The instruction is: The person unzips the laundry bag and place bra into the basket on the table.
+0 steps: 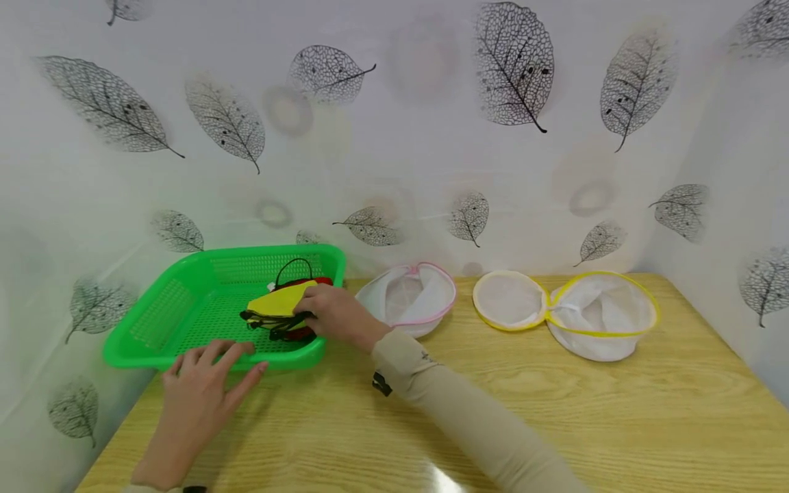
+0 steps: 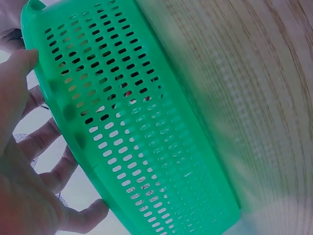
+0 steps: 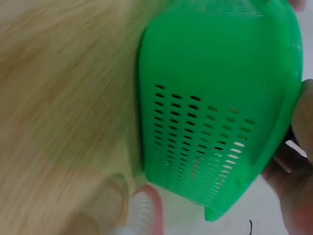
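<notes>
A green plastic basket [image 1: 142, 357] with perforated walls stands at the left of the table. Over its right side, my right hand [image 1: 339, 311] grips a yellow pouch [image 1: 277, 301] with black edging and cords; the fingertips are partly hidden. Beneath and behind the pouch lies something red [image 1: 324, 281], mostly covered, with a thin black loop rising beside it. My left hand [image 1: 200, 383] rests spread fingers on the basket's near rim. In the left wrist view, the fingers [image 2: 39, 142] reach across that rim. The right wrist view shows the basket's outer wall [image 3: 205, 132] beside the hand.
Right of the basket sits a white mesh laundry bag [image 1: 431, 311] with pink trim. Farther right lies another mesh bag [image 1: 600, 342] with yellow trim, its round lid [image 1: 510, 301] folded open. The wooden table [image 1: 555, 411] meets a leaf-print curtain [image 1: 419, 164] behind.
</notes>
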The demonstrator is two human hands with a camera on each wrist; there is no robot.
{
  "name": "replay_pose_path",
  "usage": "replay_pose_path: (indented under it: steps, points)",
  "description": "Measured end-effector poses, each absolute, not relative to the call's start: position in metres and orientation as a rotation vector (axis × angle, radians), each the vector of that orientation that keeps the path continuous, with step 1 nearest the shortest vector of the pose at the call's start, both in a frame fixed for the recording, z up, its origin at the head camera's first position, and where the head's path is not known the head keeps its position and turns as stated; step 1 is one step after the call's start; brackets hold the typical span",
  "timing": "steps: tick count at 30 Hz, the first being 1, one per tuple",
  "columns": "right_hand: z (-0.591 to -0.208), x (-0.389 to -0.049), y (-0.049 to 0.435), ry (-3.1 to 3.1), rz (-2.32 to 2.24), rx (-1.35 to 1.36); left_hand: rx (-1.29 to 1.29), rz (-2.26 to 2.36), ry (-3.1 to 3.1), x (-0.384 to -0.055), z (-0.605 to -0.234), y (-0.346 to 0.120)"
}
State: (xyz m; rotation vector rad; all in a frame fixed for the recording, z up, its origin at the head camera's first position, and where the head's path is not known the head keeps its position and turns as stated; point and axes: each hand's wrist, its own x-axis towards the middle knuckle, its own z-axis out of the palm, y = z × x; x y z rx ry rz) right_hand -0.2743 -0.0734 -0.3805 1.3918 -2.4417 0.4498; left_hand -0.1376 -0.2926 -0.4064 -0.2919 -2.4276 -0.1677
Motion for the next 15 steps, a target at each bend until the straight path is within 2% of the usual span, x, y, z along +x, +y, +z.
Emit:
replay_pose_path:
  steps: [8,15]
  points:
    - [-0.369,-0.276,-0.083,-2.75,0.414,1.451,-0.293,-0.188,-2.422,-0.139,-0.408,-0.291]
    - [-0.367,-0.278,-0.079,-2.776,0.544,1.528,-0.293,-0.189,-2.413,-0.138,-0.408,-0.291]
